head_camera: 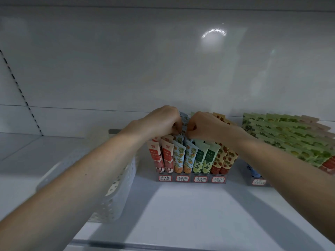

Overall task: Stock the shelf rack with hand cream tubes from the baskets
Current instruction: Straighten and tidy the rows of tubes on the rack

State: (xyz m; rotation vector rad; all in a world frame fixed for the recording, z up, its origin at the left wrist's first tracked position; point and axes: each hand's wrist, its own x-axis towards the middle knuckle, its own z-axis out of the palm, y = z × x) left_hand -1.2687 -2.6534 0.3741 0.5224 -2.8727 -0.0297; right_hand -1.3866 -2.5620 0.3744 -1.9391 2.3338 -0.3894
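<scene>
A clear shelf rack (pixel 191 179) with handwritten labels stands on the white shelf, holding rows of upright hand cream tubes: pink, blue with orange fruit (pixel 188 156), green and strawberry-print. My left hand (pixel 161 120) and my right hand (pixel 204 124) meet above the blue rows at the back. Both pinch the top of a blue tube (pixel 184 118) that stands higher than the others. A white perforated basket (pixel 119 183) sits left of the rack, partly hidden by my left forearm; its contents are not visible.
A second rack (pixel 259 182) to the right carries fanned rows of green tubes (pixel 290 134), with red ones at the frame edge. The shelf's back wall is close behind the tubes. A slotted upright runs down the left wall.
</scene>
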